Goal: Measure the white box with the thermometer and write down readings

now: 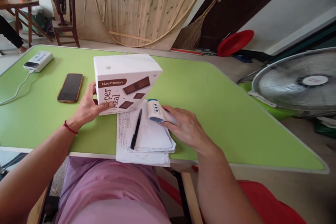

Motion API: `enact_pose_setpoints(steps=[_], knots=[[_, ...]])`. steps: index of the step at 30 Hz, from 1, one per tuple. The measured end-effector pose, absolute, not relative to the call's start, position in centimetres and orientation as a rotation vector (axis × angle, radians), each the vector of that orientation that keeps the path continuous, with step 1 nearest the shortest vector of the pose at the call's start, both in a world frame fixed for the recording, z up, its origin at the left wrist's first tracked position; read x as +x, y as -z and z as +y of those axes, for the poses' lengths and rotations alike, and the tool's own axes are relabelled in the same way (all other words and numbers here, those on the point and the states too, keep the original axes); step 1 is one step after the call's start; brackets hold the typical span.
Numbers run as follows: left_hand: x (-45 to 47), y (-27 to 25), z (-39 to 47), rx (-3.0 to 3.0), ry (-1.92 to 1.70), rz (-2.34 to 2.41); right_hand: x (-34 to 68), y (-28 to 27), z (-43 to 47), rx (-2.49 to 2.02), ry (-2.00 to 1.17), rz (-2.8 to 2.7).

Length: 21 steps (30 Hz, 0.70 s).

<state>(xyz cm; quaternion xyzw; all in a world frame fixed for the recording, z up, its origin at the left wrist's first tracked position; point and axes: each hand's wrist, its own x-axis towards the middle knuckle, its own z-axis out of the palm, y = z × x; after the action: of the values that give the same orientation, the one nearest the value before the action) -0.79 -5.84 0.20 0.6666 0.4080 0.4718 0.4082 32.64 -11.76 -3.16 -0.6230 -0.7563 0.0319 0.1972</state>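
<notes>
My left hand grips the lower left edge of a white NutriMotion box, its thumb across the printed front. The box is tilted above the green table, and some of its lettering is hidden by the thumb. In my right hand is a white and blue handheld scanner, fingers wrapped round its handle. The scanner's head lies over the papers, just right of the box's lower corner. Beneath both is a stack of written sheets, with a black pen lying on top.
On the green table, a phone lies left of the box. Farther left sits a white power bank with a cable. A large fan stands beyond the right edge. A person's leg shows at far left.
</notes>
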Motion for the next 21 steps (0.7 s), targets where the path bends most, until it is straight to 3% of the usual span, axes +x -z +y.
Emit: enact_pose_setpoints(steps=[5, 10, 17, 19, 21], knots=[[-0.7, 0.0, -5.5, 1.815, -1.126, 1.060, 32.9, 3.7, -11.9, -1.740, -0.036, -2.221], [-1.2, 0.1, -5.2, 1.955, -1.140, 1.089, 30.7, 3.0, -12.8, -1.497, 0.294, -2.184], [-1.5, -0.4, -8.4, 2.165, -1.472, 1.570, 25.6, 1.4, -13.3, -1.196, 0.503, -2.384], [-1.1, -0.7, -10.3, 2.342, -1.536, 1.528, 25.1, 1.4, -13.0, -1.172, 0.536, -2.441], [-0.7, -0.8, -12.1, 2.548, -1.338, 1.274, 25.1, 1.5, -12.7, -1.132, 0.549, -2.498]])
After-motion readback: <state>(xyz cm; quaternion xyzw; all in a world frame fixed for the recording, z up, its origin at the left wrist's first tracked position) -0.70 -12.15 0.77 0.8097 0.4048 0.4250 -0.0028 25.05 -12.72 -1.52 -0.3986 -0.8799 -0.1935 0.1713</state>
